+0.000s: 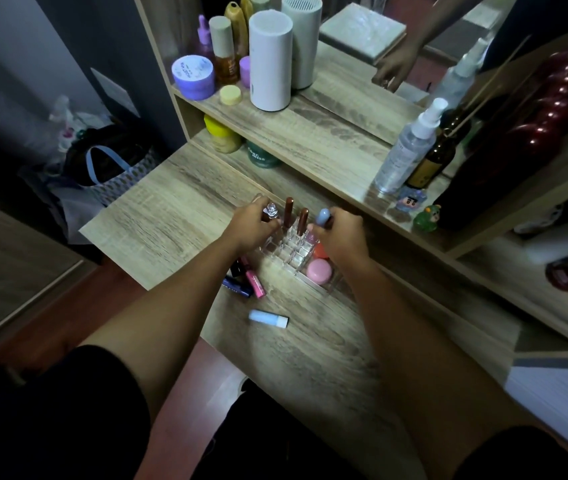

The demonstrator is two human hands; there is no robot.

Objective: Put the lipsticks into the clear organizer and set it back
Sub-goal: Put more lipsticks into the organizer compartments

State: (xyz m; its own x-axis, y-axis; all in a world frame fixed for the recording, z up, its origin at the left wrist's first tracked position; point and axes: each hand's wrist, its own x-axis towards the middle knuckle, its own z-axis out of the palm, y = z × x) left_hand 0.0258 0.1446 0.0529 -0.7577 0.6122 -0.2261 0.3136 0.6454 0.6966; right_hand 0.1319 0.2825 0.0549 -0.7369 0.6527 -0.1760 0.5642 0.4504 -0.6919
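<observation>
Head view showed, nearest, a pale blue tube (268, 318) lying loose on the wooden table (310, 358). Beyond it lay a pink lipstick (254, 282) and a dark blue one (237, 286), just left of the clear organizer (293, 252), which stood on the table with a pink round case (318, 270) in its near compartment. The left hand (253, 228) had fingers closed on a clear-capped lipstick (271, 212) at the organizer's far left. The right hand (341, 237) pinched a blue-capped lipstick (323, 216) over the far right. Two brown lipsticks (289, 211) stood upright in slots between them.
</observation>
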